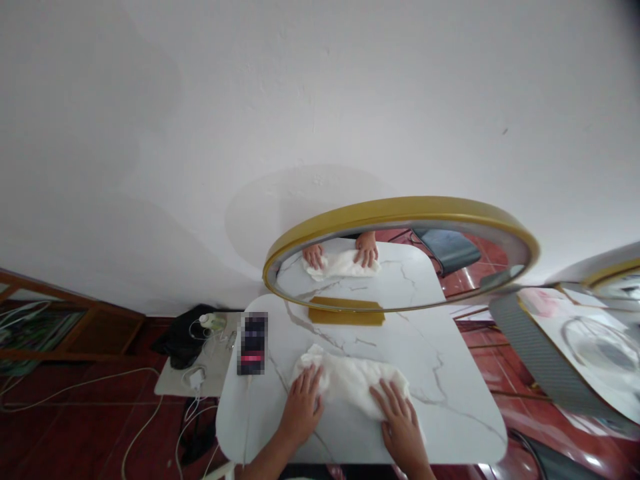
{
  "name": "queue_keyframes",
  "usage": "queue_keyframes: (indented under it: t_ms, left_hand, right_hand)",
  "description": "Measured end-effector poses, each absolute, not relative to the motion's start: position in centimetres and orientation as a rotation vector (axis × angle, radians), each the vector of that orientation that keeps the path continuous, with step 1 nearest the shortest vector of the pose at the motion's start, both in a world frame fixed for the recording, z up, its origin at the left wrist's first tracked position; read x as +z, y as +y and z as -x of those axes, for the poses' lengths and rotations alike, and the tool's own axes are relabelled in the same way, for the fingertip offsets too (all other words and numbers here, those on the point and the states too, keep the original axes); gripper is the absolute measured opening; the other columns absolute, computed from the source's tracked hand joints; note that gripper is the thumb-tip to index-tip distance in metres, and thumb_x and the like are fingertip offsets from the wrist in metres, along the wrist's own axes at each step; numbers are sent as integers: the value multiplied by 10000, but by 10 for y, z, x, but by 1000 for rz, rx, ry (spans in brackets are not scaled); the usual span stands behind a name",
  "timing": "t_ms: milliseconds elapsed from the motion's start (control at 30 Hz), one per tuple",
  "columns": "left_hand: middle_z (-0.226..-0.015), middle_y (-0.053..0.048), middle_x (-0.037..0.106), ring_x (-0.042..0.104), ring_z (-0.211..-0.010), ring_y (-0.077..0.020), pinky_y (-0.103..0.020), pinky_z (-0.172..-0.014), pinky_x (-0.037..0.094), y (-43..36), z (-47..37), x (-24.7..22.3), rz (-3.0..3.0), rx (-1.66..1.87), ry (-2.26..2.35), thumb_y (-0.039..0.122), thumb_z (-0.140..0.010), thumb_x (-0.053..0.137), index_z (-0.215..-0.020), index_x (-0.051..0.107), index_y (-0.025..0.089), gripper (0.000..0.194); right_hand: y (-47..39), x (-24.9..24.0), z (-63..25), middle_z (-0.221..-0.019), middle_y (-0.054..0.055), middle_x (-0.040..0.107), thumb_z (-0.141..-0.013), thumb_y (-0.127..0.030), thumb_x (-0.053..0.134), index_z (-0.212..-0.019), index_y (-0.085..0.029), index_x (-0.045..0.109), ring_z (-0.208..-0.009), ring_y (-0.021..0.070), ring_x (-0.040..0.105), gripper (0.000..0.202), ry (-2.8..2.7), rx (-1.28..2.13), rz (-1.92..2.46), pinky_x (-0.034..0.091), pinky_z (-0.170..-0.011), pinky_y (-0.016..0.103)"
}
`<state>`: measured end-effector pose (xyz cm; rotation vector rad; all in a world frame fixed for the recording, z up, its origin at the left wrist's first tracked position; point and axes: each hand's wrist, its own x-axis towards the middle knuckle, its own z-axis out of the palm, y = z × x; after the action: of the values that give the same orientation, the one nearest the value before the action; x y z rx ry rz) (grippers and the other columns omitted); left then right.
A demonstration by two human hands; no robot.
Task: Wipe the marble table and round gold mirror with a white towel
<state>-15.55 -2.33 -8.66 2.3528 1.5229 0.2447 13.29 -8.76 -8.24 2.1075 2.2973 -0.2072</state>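
Observation:
A crumpled white cloth [350, 380] lies across the near half of a marble-patterned white table [450, 400]. On the cloth's left end rests my left hand [303, 403], its fingers stretched out and flat. My right hand [399, 419] lies on the right end of the cloth, fingers spread and pointing forward. Neither hand is closed round the cloth. Behind it stands a round gold-framed mirror [400, 267] on a gold base [346, 312], reflecting both hands and the cloth.
A phone [253, 343] with a cable lies at the table's left edge. Left of it, a low side table [215, 360] bears a small bottle, a charger and a black bag [187, 340]. A second table [590, 340] stands at the right. Cables cross the red floor.

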Motion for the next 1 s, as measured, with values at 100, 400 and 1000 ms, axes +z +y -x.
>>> queue_keyframes:
  t_ms: [100,400,1000]
  left_hand:
    - [-1477,-3,309,315,-1316,-226,-388,-1055,321,-31,156,-80,-2382,259,1479,243,-872,418,-1442,184,305,619]
    - [-1501,19,249,236,-1353,-261,-434,-1068,280,-29,167,-73,-2522,244,1481,273,-872,437,-1419,232,353,590]
    - [-1366,-5,426,346,-1240,-289,-467,-980,295,-50,24,-71,-2196,45,1694,311,-840,467,-1322,392,447,507]
  right_hand:
    - [-78,-78,-117,-1489,23,250,-796,-353,448,-1396,-306,324,-1377,310,136,615,2339,-177,-2136,170,-1061,560]
    - [-38,-65,-47,-1520,-30,124,-764,-536,523,-1390,-451,191,-1353,440,24,713,2483,-136,-2010,64,-979,714]
    - [-44,-87,-211,-1513,-27,144,-861,-524,418,-1396,-442,155,-1370,370,80,602,2675,-129,-1889,19,-1018,662]
